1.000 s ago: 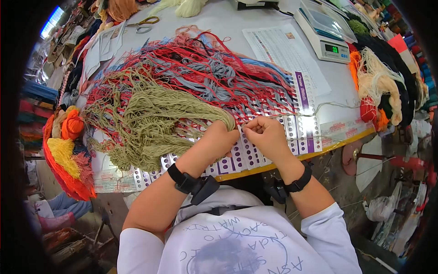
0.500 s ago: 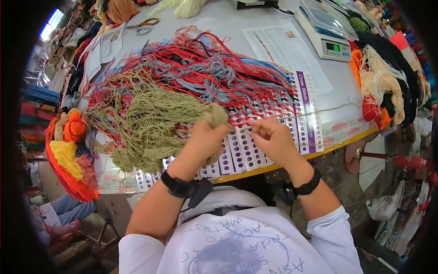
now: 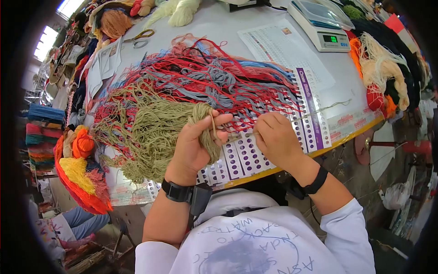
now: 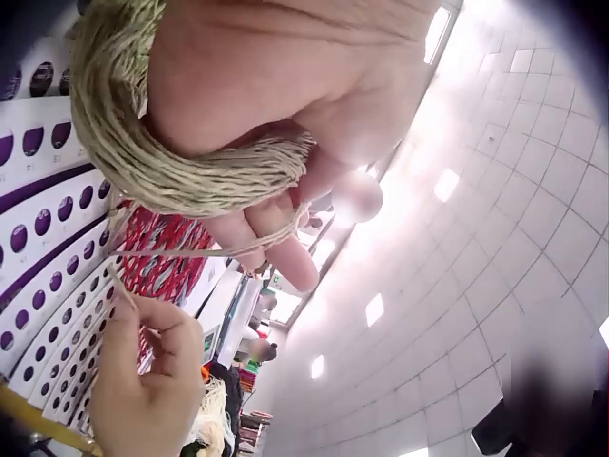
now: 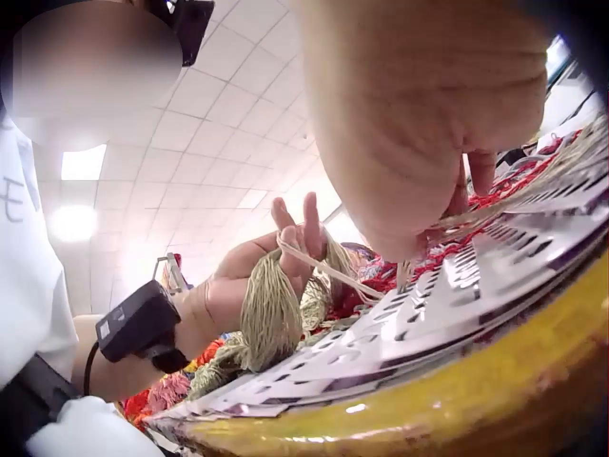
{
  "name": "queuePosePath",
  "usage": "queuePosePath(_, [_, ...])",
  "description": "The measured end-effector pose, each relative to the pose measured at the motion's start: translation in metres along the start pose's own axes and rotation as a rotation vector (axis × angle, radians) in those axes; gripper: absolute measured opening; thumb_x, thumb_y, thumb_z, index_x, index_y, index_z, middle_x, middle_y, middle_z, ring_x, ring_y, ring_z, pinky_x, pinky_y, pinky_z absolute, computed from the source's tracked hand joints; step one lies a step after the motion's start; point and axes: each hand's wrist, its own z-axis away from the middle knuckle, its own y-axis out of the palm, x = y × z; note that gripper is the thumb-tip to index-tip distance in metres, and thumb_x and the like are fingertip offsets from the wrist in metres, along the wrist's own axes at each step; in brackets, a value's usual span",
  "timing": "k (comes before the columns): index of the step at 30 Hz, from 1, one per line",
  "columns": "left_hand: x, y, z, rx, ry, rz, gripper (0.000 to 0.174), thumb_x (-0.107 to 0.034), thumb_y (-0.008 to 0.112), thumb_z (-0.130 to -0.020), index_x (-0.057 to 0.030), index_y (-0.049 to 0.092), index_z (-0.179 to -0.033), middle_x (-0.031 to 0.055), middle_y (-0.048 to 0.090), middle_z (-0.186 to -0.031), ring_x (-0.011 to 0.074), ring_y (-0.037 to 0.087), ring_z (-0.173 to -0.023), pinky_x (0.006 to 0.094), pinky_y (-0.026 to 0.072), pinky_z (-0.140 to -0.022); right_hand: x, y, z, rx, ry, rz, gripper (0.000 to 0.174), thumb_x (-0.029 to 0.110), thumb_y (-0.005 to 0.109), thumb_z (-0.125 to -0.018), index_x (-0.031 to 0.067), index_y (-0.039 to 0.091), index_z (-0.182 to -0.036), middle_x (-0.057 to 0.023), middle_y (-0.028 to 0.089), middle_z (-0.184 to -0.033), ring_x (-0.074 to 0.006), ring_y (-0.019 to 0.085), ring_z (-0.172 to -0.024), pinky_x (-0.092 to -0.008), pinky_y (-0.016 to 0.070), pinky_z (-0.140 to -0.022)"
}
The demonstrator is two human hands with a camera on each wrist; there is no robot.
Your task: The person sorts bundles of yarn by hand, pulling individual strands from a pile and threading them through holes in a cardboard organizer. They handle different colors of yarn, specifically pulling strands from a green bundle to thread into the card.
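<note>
My left hand holds a thick skein of olive green thread, which hangs over the palm and spreads onto the table. In the left wrist view the skein bends through the hand, and a thin strand loops round the fingers. That strand runs across to my right hand, which pinches it between thumb and forefinger just above the punched cards. Beyond the right hand, loose olive strands trail over the purple-striped card edge. Red and grey threads hang from the card holes.
A digital scale, a printed sheet and scissors lie at the back. Orange and yellow yarn hangs at the left edge; cream yarn lies right. Yellow tape lines the table's front edge.
My left hand has turned palm up, fingers more spread, drawing the skein slightly back. The right hand has turned over, knuckles up, and still pinches the strand.
</note>
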Motion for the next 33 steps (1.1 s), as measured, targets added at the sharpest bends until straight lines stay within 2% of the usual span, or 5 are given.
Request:
queuePosePath(7, [0.015,0.016,-0.009,0.103,-0.025,-0.147,0.021,0.0,0.052,-0.088,-0.0021,0.046,-0.108,0.0246,0.056,-0.118,0.0192,0.066,-0.067,0.0275,0.0552,-0.06,0.008,-0.015,-0.002,0.142,0.318,-0.34,0.01,0.009,0.054,-0.086,0.0055,0.046,-0.09,-0.0146,0.058,-0.072,-0.0357,0.058,-0.067,-0.0445,0.0441,-0.06])
queuePosePath(16, [0.038,0.018,-0.02,-0.044,0.066,-0.958,0.011,-0.002,0.057,-0.083,0.0,0.049,-0.09,0.0025,0.057,-0.074,0.0096,0.058,-0.064,0.0228,0.0471,-0.056,0.0,-0.011,0.001,0.287,0.461,-0.541,0.01,0.01,0.052,-0.086,0.0057,0.05,-0.095,-0.0159,0.06,-0.079,-0.0358,0.06,-0.074,-0.0436,0.0454,-0.063])
queuePosePath(23, [-0.109,-0.02,0.035,-0.399,0.325,-0.639,0.013,-0.009,0.058,-0.084,-0.0081,0.051,-0.095,-0.0074,0.035,-0.059,0.0049,0.032,-0.047,0.021,0.0316,-0.047,-0.008,0.005,0.011,0.216,0.342,-0.345,0.009,0.008,0.054,-0.082,0.0059,0.053,-0.091,-0.0143,0.061,-0.084,-0.0343,0.06,-0.078,-0.0441,0.0467,-0.067])
queuePosePath(31, [-0.158,-0.01,0.028,-0.559,0.928,-0.872,0.009,-0.006,0.051,-0.09,-0.0054,0.05,-0.099,0.0111,0.06,-0.102,0.0216,0.066,-0.075,0.0236,0.0474,-0.052,0.008,-0.004,0.007,0.209,0.506,-0.393,0.01,0.01,0.057,-0.081,0.0067,0.057,-0.09,-0.0114,0.061,-0.075,-0.0284,0.06,-0.067,-0.038,0.0464,-0.06])
queuePosePath(33, [-0.124,0.011,0.04,-0.383,0.609,-0.726,0.011,-0.008,0.052,-0.091,-0.002,0.051,-0.1,0.0151,0.056,-0.12,0.0249,0.067,-0.088,0.0241,0.0489,-0.051,0.016,0.0,0.007,0.1,0.517,-0.464,0.013,0.012,0.061,-0.081,0.0064,0.06,-0.093,-0.0079,0.059,-0.07,-0.0187,0.058,-0.059,-0.031,0.0443,-0.054])
